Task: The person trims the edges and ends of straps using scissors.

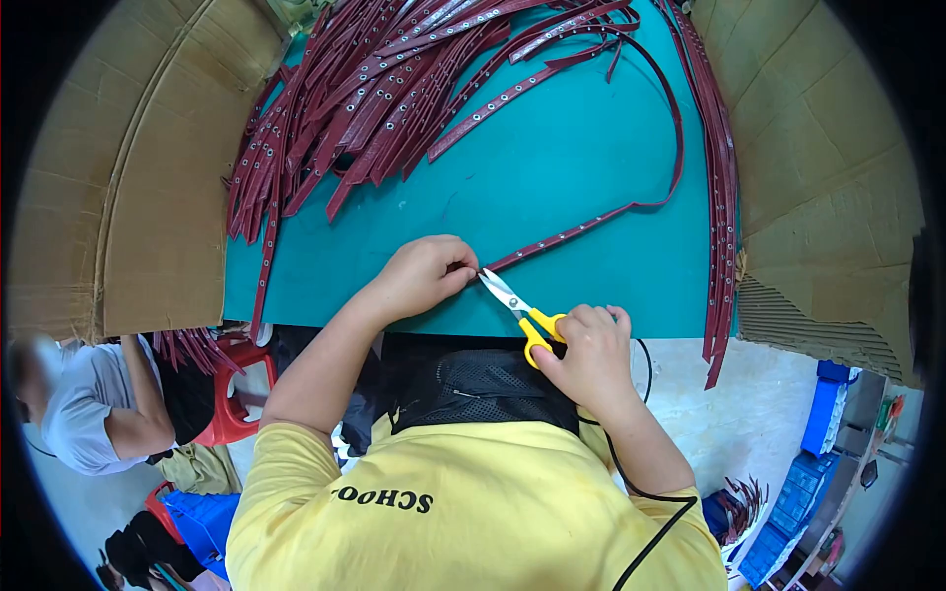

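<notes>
Near the front edge of the green table top, my left hand (pixel 431 275) pinches the end of a dark red strap (pixel 562 237) dotted with metal eyelets. This strap runs up to the right and curves back toward the pile. My right hand (pixel 594 357) grips yellow-handled scissors (pixel 511 301) by the finger loops. The scissor blades point up and left, with their tips at the strap end beside my left fingertips. Whether the blades touch the strap is hard to make out.
A large heap of eyeleted straps (pixel 374 98) covers the back left of the green table (pixel 473 212). More straps (pixel 719 187) hang along the right edge. Cardboard walls (pixel 168 167) (pixel 823 167) stand on both sides. Another person (pixel 99 404) sits at left near a red stool (pixel 232 394).
</notes>
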Motion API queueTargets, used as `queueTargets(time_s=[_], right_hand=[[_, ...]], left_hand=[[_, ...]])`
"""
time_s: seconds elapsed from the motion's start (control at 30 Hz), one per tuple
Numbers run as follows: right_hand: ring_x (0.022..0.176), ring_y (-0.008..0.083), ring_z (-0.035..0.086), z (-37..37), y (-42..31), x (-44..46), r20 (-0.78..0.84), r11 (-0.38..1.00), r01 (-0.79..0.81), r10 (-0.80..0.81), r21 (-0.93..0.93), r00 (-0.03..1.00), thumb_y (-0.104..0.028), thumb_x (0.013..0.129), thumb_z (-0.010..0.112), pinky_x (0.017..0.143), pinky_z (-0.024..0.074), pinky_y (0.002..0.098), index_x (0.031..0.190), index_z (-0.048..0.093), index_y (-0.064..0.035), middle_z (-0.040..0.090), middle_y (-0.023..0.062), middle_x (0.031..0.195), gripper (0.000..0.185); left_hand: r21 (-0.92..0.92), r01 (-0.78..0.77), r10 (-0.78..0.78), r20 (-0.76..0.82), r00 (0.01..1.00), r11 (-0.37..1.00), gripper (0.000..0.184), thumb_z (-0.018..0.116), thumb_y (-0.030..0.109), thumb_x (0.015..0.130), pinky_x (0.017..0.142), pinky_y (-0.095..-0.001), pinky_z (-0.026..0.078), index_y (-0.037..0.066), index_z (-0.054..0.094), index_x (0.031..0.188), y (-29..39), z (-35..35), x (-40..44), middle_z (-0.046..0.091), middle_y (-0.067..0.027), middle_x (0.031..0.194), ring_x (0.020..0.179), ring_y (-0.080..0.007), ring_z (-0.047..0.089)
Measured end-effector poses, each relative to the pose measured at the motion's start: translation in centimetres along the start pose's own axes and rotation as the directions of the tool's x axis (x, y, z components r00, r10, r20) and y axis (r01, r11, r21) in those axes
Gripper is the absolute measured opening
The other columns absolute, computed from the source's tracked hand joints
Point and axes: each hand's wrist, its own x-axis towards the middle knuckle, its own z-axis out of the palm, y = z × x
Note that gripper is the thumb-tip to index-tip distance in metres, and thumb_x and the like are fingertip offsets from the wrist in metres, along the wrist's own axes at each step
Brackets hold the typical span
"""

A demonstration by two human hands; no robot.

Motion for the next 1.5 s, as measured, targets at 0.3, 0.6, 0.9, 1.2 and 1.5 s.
queueTargets(time_s=[0.3, 0.6, 0.9, 1.2, 1.5], right_hand=[[0.083, 0.0246, 0.056, -0.6, 0.0, 0.3, 0.089, 1.0, -0.014, 0.015, -0.011, 0.996, -0.033, 0.068, 0.073, 0.091, 0.0351, 0.0481, 0.076, 0.068, -0.0052, 0.057, 0.0082, 0.078, 0.029], [0.08, 0.0245, 0.057, -1.6, -0.5, 0.9, 0.134, 0.999, 0.018, -0.012, -0.047, 0.991, -0.032, 0.068, 0.073, 0.089, 0.0358, 0.0479, 0.073, 0.067, -0.0058, 0.057, 0.0084, 0.074, 0.027], [0.08, 0.0245, 0.057, -2.2, -0.5, 1.7, 0.201, 0.987, 0.081, -0.051, -0.142, 0.978, -0.031, 0.07, 0.072, 0.091, 0.0369, 0.049, 0.075, 0.068, -0.0066, 0.057, 0.0083, 0.075, 0.025], [0.083, 0.0245, 0.057, -1.3, -0.4, 1.1, 0.174, 0.972, 0.129, -0.094, -0.198, 0.98, -0.028, 0.071, 0.073, 0.093, 0.0365, 0.0498, 0.077, 0.067, -0.0065, 0.057, 0.0084, 0.077, 0.023], [0.082, 0.0246, 0.057, -1.1, 1.1, 0.1, 0.051, 0.999, 0.018, -0.015, -0.042, 0.999, -0.027, 0.069, 0.073, 0.091, 0.0363, 0.0489, 0.075, 0.067, -0.0066, 0.058, 0.0074, 0.078, 0.022]], left_hand=[[0.091, -0.106, 0.118, -0.141, 0.983, 0.99, 0.006, 0.063, 0.009, 0.08, 0.07, -0.0377, 0.047, 0.004, 0.061, 0.083, -0.4, 1.2, -0.7, 0.061, -0.0099, 0.082, 0.08, -0.0278, 0.06], [0.195, -0.203, 0.244, -0.22, 0.945, 0.96, 0.006, 0.062, 0.009, 0.081, 0.07, -0.0405, 0.047, 0.005, 0.058, 0.083, -0.7, 2.2, -1.1, 0.061, -0.0087, 0.083, 0.081, -0.029, 0.06], [0.255, -0.254, 0.309, -0.208, 0.928, 0.933, 0.01, 0.062, 0.005, 0.078, 0.07, -0.0398, 0.047, 0.005, 0.057, 0.086, -0.7, 2.4, -1.2, 0.061, -0.01, 0.086, 0.08, -0.0298, 0.059], [0.314, -0.302, 0.37, -0.183, 0.911, 0.9, 0.013, 0.064, 0.005, 0.075, 0.07, -0.0387, 0.048, 0.005, 0.058, 0.086, -0.6, 2.4, -1.0, 0.061, -0.0098, 0.088, 0.08, -0.0285, 0.06], [0.297, 0.218, -0.079, -0.416, 0.906, 0.93, 0.011, 0.065, 0.011, 0.078, 0.071, -0.0426, 0.046, 0.003, 0.059, 0.08, -3.3, -1.0, -1.9, 0.06, -0.0121, 0.085, 0.08, -0.0335, 0.057]])
